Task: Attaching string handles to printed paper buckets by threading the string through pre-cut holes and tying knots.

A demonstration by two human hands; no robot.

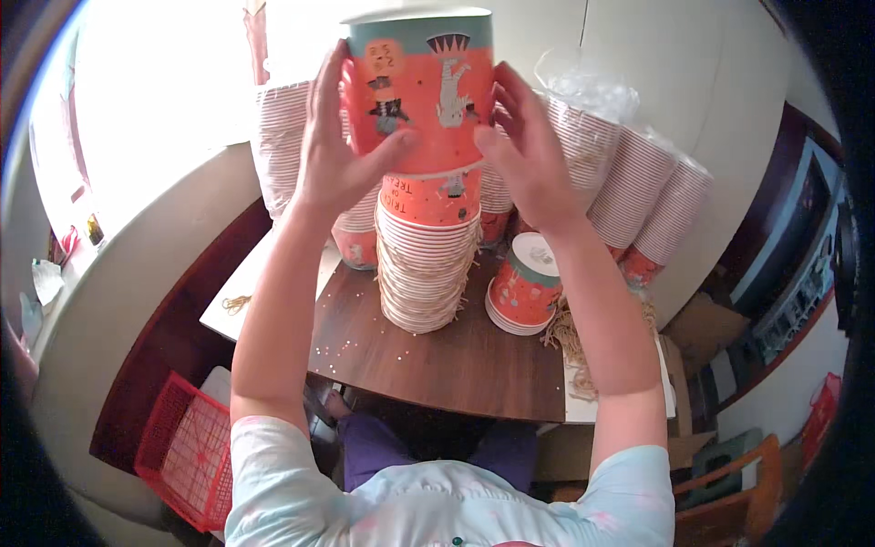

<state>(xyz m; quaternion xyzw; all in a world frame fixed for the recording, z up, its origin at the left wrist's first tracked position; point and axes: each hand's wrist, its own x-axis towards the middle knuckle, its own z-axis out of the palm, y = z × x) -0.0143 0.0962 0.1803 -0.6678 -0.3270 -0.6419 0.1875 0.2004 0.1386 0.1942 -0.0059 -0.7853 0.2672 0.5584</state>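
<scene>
Both my hands hold an orange paper bucket [421, 100] with a teal band at its upper end and printed cartoon figures. The bucket stands directly over a tall stack of nested paper buckets [426, 264], their white rims and tan cord handles showing along the side. Its lower edge overlaps the stack's top in view; I cannot tell if they touch. My left hand [339, 150] is pressed on the bucket's left side, thumb across the front. On the right side, my right hand [529, 150] grips it with thumb and fingers.
A short upside-down bucket stack [526, 284] stands right of the tall one on the brown table [437, 374]. Tan cords [572, 342] lie at the table's right. Tall bucket stacks [633, 191] line the wall, some in clear plastic. A red basket [187, 447] sits lower left.
</scene>
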